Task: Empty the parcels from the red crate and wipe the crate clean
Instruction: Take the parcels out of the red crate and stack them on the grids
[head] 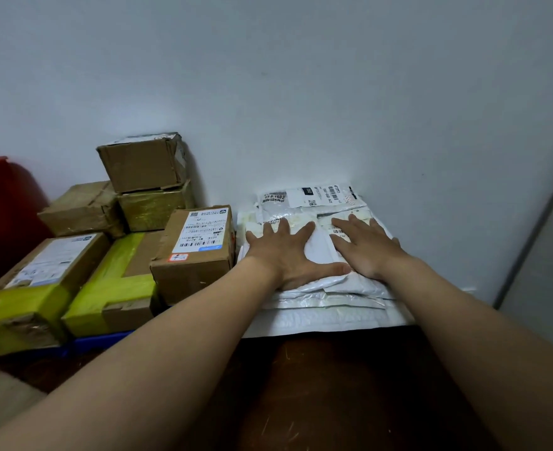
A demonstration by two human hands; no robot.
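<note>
Left hand [281, 252]: mine, flat, palm down on the mailers [317, 307]; fingers straight and spread, thumb stretched out towards my other hand. It grasps nothing.
Right hand [366, 249]: flat, palm down on the same pile, just beside the left; fingers straight and spread, nothing grasped. My left thumb tip lies at its heel; I cannot tell whether they touch.
Mailers: white padded envelopes in a loose pile, several layers, printed labels and barcodes on the upper ones. The pile lies on the table [333, 385], its far edge against the wall [301, 76].
Crate [5, 216]: red, at the far left of view, behind the boxes [112, 281]. Only one corner and part of a side show; its inside is hidden.
Boxes: brown cardboard, grouped to the left of the mailers, outside the crate. Two near ones carry yellow-green tape. The labelled box [193, 252] stands just beside the pile. The top box [141, 164] sits tilted on another, near the wall.
Blue base [99, 341]: a blue edge shows under the near boxes; what it is I cannot tell.
Table: dark brown, scratched.
</note>
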